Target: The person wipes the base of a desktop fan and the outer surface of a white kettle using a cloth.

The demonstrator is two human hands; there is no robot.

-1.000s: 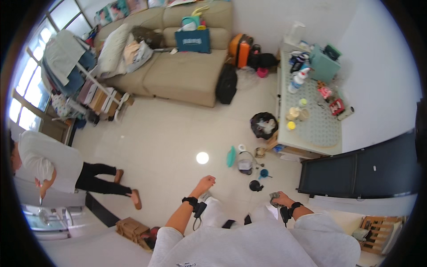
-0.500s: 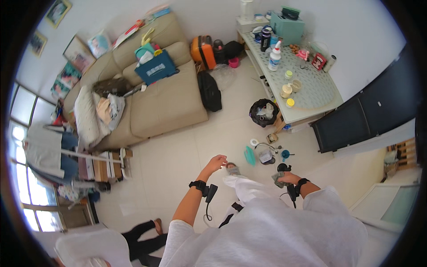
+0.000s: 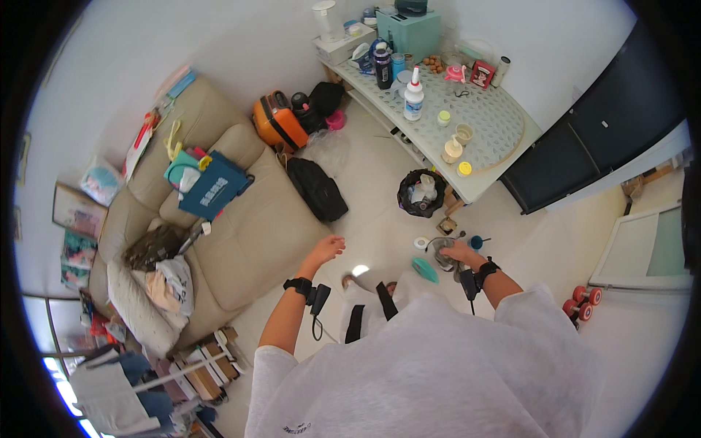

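My right hand [image 3: 460, 252] holds a crumpled grey-green cloth [image 3: 442, 250] over the small things on the floor by the table. Beside it lie a turquoise flat item [image 3: 424, 270], a white round piece [image 3: 421, 242] and a blue cup-like vessel with a handle [image 3: 477, 242]. My left hand [image 3: 326, 251] hovers in front of the sofa's near corner, its fingers loosely bent and apart, with nothing in them. Both wrists wear black straps with small devices. Part of what lies under the cloth is hidden.
A black-lined bin [image 3: 421, 194] stands by the table [image 3: 496, 139], which bears bottles, jars and a teal box. The beige sofa [image 3: 255, 219] fills the left. A black bag [image 3: 315, 190] and an orange suitcase [image 3: 280, 123] stand beside it. Red dumbbells [image 3: 582, 303] lie at right.
The view has turned toward the right, and the person at the lower left has gone out of it. My right hand has moved forward with the cloth to the things on the floor.
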